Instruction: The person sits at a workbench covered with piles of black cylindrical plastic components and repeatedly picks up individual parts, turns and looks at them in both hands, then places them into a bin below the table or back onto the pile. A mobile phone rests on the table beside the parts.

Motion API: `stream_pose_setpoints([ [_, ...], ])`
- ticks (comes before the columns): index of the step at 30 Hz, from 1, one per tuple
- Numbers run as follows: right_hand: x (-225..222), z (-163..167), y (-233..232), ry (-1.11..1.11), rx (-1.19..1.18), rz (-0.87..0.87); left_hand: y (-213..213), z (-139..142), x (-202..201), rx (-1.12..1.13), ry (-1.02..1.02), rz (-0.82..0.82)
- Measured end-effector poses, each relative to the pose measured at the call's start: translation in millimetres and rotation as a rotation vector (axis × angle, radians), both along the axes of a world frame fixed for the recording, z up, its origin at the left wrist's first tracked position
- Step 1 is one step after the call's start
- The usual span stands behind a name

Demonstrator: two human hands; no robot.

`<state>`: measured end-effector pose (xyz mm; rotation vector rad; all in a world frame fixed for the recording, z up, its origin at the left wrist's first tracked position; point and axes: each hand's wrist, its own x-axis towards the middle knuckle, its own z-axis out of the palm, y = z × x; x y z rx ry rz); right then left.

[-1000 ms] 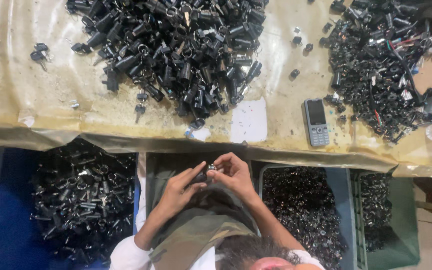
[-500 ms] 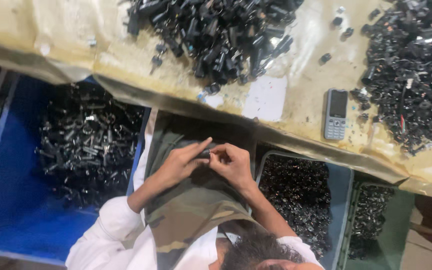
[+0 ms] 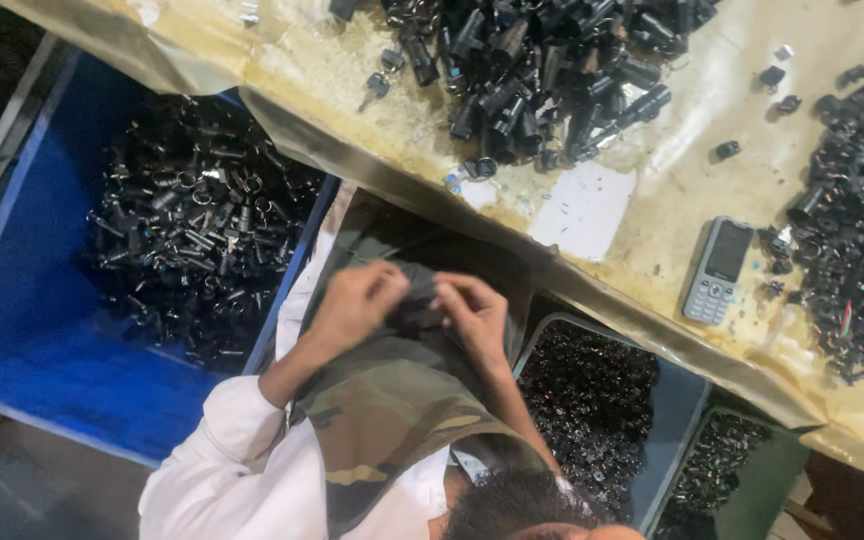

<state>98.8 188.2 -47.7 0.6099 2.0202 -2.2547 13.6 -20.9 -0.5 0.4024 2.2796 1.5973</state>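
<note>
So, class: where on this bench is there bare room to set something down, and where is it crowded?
Bare bench lies between the middle heap of black parts and the right heap, above the mobile phone and beside the white paper. Both heaps are crowded.

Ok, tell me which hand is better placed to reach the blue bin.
Probably left: the left hand lies nearer the blue bin, while the right hand, sharing the small dark piece, would cross the body.

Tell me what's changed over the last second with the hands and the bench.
The view swung left and tilted: the blue bin of black parts now fills the left side. Both hands, left hand and right hand, stay together over the lap, working a small dark part, now blurred. The phone, paper and bench pile are unmoved.
</note>
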Motion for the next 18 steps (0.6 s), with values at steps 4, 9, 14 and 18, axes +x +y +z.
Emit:
stream_pose_setpoints([
  [4,23.2,-14.3,30.3,-0.099,0.224,-0.48,-59.4,-25.6,-13.1,-0.304,0.179,0.441],
  [9,97.8,-34.9,68.4,-0.242,0.752,-0.738,-134.9,-51.5,-19.8,-0.532,0.388,0.702],
  [14,124.5,-52.6,60.2,-0.923,0.868,-0.386,-116.4,-58.4,-26.9,0.225,-0.395,0.69],
  [18,107.4,-66.5,55.1,-0.83,0.109,-0.391,-74.5,-51.6,-39.7,0.446,-0.481,0.364],
])
